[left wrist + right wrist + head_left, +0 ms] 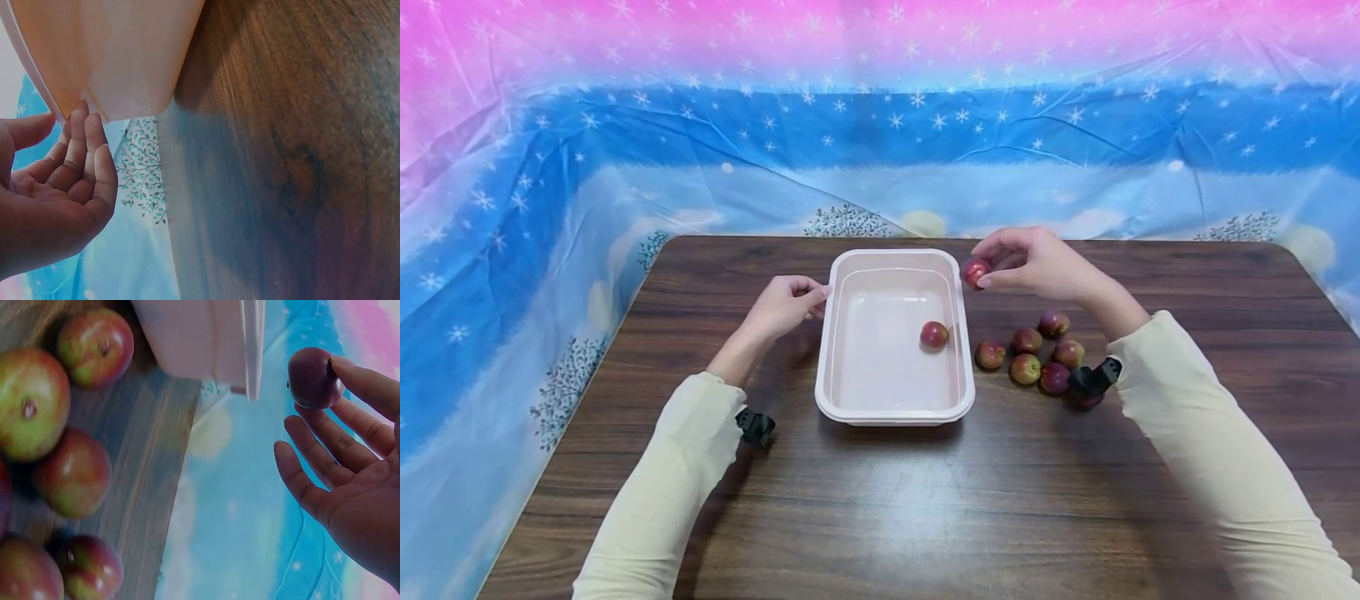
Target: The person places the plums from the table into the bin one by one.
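A white plastic tray (887,417) stands on the table with one reddish plum (934,336) inside, near its right wall. My left hand (784,307) pinches the tray's left rim, the thumb on the rim and the fingers underneath, as the left wrist view also shows. Held up just outside the tray's far right side is another plum (314,378), pinched between the thumb and fingertips of my right hand (1037,265). The lower fingers of that hand are spread loosely in the right wrist view. Several red and yellow-green plums (1027,340) lie grouped on the table right of the tray, below my right forearm.
The dark wooden table (880,508) ends at a far edge behind the tray. A blue and pink snowflake cloth (880,125) hangs behind and along the left side. Black wrist cameras (756,427) sit at both cuffs, the right one partly covering a plum.
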The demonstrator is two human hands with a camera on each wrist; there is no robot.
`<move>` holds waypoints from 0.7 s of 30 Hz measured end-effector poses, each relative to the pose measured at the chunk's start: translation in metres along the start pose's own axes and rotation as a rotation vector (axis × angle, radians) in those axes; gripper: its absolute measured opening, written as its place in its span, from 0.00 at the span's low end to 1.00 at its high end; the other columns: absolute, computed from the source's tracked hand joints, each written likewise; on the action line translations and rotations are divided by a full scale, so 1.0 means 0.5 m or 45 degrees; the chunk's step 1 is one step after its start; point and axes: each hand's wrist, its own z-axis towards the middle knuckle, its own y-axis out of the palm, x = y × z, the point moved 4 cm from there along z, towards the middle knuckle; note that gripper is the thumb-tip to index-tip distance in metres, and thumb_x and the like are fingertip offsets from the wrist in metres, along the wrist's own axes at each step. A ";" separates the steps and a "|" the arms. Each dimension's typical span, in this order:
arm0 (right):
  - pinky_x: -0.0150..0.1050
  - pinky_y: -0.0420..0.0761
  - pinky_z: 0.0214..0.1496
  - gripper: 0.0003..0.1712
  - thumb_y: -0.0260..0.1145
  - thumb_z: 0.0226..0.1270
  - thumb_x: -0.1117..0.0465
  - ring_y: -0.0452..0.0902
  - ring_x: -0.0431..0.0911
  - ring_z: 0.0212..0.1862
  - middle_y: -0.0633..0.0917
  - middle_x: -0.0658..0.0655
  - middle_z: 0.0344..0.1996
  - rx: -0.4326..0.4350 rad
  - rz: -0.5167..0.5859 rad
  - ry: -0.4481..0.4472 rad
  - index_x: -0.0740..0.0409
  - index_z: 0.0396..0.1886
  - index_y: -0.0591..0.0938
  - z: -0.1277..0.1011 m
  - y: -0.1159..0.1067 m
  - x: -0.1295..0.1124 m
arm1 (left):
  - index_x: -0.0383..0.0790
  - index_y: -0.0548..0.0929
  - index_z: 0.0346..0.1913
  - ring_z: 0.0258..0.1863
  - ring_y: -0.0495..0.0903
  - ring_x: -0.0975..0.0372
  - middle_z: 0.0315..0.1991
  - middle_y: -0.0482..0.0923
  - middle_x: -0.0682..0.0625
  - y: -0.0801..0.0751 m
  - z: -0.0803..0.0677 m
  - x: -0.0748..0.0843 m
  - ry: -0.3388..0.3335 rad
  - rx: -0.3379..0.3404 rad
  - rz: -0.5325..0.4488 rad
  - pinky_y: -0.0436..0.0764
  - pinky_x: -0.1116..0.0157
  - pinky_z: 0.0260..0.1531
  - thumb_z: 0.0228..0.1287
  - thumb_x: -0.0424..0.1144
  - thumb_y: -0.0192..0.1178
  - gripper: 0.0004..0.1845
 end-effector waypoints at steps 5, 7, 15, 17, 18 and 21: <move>0.45 0.77 0.45 0.18 0.68 0.57 0.65 0.78 0.51 0.43 0.81 0.60 0.42 -0.047 0.007 -0.046 0.63 0.48 0.78 0.009 0.023 -0.013 | 0.29 0.78 0.43 0.40 0.77 0.47 0.37 0.78 0.36 0.000 0.002 -0.001 -0.008 -0.001 -0.002 0.75 0.54 0.44 0.68 0.42 0.50 0.17; 0.45 0.77 0.46 0.19 0.67 0.57 0.64 0.78 0.50 0.44 0.81 0.59 0.42 -0.072 0.010 -0.053 0.64 0.49 0.78 0.012 0.032 -0.017 | 0.28 0.78 0.43 0.40 0.77 0.47 0.37 0.78 0.35 0.000 0.001 -0.001 -0.008 0.001 -0.001 0.75 0.54 0.44 0.68 0.42 0.50 0.17; 0.46 0.76 0.48 0.20 0.67 0.57 0.63 0.77 0.50 0.45 0.82 0.60 0.41 -0.117 0.036 -0.086 0.65 0.49 0.77 0.017 0.065 -0.025 | 0.28 0.78 0.43 0.40 0.77 0.47 0.35 0.78 0.39 0.001 -0.001 0.001 0.004 -0.001 -0.008 0.75 0.54 0.45 0.68 0.42 0.50 0.17; 0.46 0.76 0.49 0.19 0.67 0.57 0.63 0.77 0.51 0.45 0.82 0.60 0.41 -0.124 0.030 -0.087 0.65 0.49 0.77 0.017 0.072 -0.026 | 0.28 0.78 0.43 0.41 0.77 0.47 0.35 0.78 0.39 0.000 -0.001 0.001 0.000 -0.002 -0.007 0.75 0.54 0.45 0.68 0.42 0.50 0.17; 0.46 0.76 0.48 0.19 0.68 0.57 0.63 0.78 0.51 0.45 0.82 0.60 0.41 -0.127 0.028 -0.082 0.64 0.48 0.77 0.017 0.075 -0.025 | 0.29 0.78 0.44 0.41 0.77 0.47 0.35 0.78 0.40 0.000 -0.001 0.000 -0.002 -0.002 -0.005 0.75 0.54 0.45 0.68 0.42 0.50 0.17; 0.46 0.76 0.49 0.19 0.68 0.57 0.63 0.77 0.51 0.45 0.82 0.59 0.41 -0.132 0.037 -0.069 0.64 0.48 0.77 0.016 0.081 -0.027 | 0.29 0.78 0.44 0.41 0.77 0.47 0.35 0.78 0.39 0.000 -0.001 0.000 -0.006 -0.005 -0.010 0.75 0.54 0.46 0.69 0.42 0.50 0.17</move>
